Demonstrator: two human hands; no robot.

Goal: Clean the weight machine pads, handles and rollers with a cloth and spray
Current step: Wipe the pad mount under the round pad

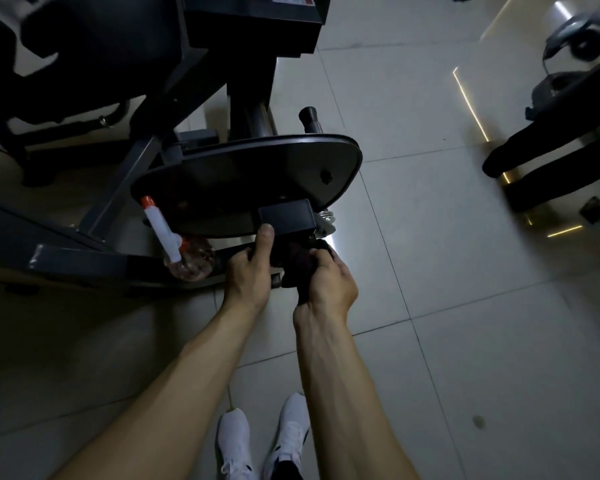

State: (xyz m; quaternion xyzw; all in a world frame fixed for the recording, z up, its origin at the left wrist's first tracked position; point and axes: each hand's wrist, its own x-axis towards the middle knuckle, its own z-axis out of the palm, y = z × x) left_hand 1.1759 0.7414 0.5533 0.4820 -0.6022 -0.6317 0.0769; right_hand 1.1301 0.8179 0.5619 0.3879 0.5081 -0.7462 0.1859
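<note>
- Left hand (248, 275): fingers curled round the left end of a bunched dark maroon cloth (293, 256). The thumb is straight and pressed up against a black rectangular end cap (286, 216).
- Right hand (329, 282): closed in a fist round the right end of the same cloth, knuckles towards the camera. A tail of fabric hangs below the palm.
- Cloth: held between the two hands, directly beneath the end cap at the front edge of the weight machine. What it wraps is hidden.
- Black oval padded seat (250, 168): sits above the end cap, tilted, on a dark grey steel frame (84, 261).
- Clear plastic spray bottle with white trigger head and orange nozzle (174, 244): rests on the frame's floor rail, just left of the left hand and partly under the seat, nozzle pointing up and left.
- Black-capped chrome peg (309, 116): projects behind the seat.
- Pale tiled floor (465, 306): carries the machine; a pair of white trainers (234, 441) shows at the lower edge.
</note>
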